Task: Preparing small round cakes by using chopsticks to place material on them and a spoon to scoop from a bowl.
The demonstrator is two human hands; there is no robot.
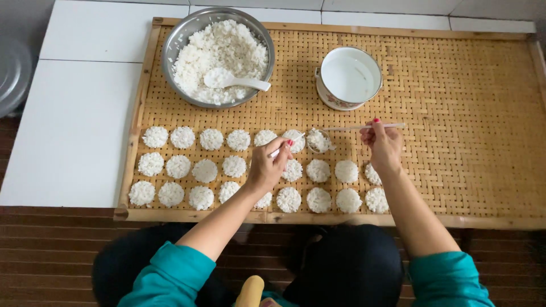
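Closest to the camera were the teal sleeves [170, 273] and dark lap, then the near edge of the woven bamboo tray [472, 170]. The left hand [267, 167] was curled tight around a small white spoon [287, 145], its tip over the little ring mould [318, 141] in the back row of rice cakes [205, 170]. The right hand [384, 145] pinched a long thin white stick [364, 127] between closed fingertips, the stick running to the mould's rim. Three rows of round cakes filled the tray's near left part. At the far left corner sat a steel bowl of rice [219, 57] with a white ladle, a white enamel pot [348, 77] beside it.
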